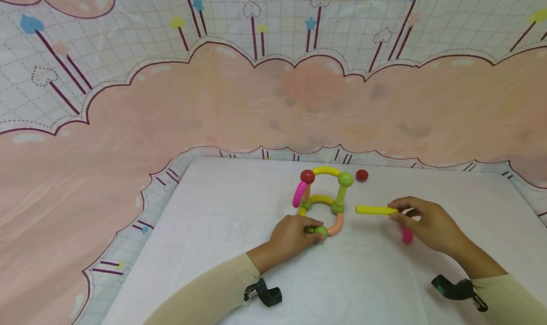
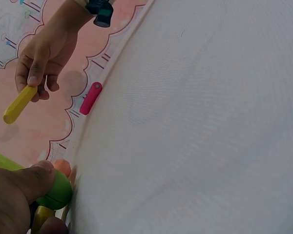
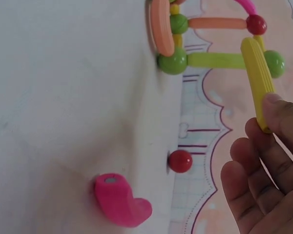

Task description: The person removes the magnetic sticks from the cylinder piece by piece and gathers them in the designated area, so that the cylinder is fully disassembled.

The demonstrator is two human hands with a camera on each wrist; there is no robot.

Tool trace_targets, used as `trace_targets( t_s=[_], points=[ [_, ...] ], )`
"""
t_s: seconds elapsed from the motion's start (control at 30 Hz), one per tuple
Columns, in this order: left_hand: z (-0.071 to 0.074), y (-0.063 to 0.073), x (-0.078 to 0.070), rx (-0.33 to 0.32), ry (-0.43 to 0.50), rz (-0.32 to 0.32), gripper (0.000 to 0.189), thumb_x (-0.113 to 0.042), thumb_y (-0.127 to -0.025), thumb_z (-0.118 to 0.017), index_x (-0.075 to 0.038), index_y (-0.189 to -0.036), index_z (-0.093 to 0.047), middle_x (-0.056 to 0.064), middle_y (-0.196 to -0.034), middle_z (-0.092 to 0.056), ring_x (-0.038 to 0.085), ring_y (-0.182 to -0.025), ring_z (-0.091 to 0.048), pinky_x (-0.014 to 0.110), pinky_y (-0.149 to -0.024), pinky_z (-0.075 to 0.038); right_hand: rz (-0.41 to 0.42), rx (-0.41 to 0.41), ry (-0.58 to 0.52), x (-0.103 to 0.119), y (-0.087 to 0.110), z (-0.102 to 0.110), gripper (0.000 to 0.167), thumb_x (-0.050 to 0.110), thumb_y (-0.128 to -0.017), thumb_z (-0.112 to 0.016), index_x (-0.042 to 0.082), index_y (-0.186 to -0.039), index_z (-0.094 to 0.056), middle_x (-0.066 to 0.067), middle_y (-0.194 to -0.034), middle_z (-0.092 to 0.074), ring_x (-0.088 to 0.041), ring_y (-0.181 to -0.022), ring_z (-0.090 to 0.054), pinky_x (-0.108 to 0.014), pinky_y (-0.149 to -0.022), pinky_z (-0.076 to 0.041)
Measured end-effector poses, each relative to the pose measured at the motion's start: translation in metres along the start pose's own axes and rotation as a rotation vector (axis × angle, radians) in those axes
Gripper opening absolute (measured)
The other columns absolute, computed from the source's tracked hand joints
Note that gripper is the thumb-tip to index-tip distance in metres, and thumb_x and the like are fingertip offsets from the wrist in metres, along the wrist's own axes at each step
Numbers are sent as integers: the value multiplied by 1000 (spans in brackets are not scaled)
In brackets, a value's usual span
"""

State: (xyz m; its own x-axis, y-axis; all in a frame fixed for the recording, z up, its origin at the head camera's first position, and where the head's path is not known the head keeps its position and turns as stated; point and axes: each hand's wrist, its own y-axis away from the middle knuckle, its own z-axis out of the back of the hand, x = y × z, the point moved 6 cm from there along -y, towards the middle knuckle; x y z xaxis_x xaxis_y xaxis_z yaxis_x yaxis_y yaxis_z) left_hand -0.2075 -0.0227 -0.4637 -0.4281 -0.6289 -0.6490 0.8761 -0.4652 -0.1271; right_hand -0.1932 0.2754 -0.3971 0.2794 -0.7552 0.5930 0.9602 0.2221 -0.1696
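Note:
A small frame of balls and rods stands on the white table [image 1: 239, 192]. Its base is a ring of green balls, yellow curved pieces and an orange curved piece [image 1: 336, 224]. Upright rods, one light green [image 1: 341, 195], carry a red ball [image 1: 307, 176] and a green top ball [image 1: 345, 179], bridged by a yellow arc [image 1: 326, 170]. A pink curved piece [image 1: 299, 194] juts from the left side. My left hand [image 1: 290, 237] grips the ring's front green ball [image 2: 61, 192] between thumb and fingers. Right of the frame, my right hand [image 1: 431, 223] pinches a straight yellow stick [image 3: 256, 80] by one end.
Behind the frame, to its right, lies a loose red ball [image 1: 362, 175]. A loose pink curved piece [image 3: 119, 202] rests on the table below my right hand. Patterned cloth [image 1: 256, 106] rises beyond the table's back edge.

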Motion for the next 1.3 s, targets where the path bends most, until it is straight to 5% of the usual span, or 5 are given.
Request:
trace_targets(
  t_s=[0.63,0.93,1.3],
  points=[
    [0,0,-1,5,-12,4,35,-31,-84,-86,-18,-116,-80,-13,-97,-75,-6,-75,-55,16,-61,-45,-41,-26,46,-34,17,20,29,12,-91,-80,13,-118,-72,-10,-108,-72,-32,-90,-68,-23,-63,-51],
    [1,1,-2,2,-9,-2,35,-30,-84,-87,-18,-116,-80,-13,-97,-76,-6,-74,-55,16,-60,-45,-39,-51,45,-51,25,31,26,13,-91,-80,16,-115,-73,0,-102,-72,5,-82,-59,-23,-63,-53],
    [1,1,-1,10,-4,11,35,-30,-84,-86,-18,-117,-80,-13,-99,-75,-6,-76,-55,16,-63,-46,-97,-52,97,-73,35,35,26,16,-91,-80,11,-116,-74,-11,-104,-74,3,-83,-58,-16,-65,-50]
  ],
)
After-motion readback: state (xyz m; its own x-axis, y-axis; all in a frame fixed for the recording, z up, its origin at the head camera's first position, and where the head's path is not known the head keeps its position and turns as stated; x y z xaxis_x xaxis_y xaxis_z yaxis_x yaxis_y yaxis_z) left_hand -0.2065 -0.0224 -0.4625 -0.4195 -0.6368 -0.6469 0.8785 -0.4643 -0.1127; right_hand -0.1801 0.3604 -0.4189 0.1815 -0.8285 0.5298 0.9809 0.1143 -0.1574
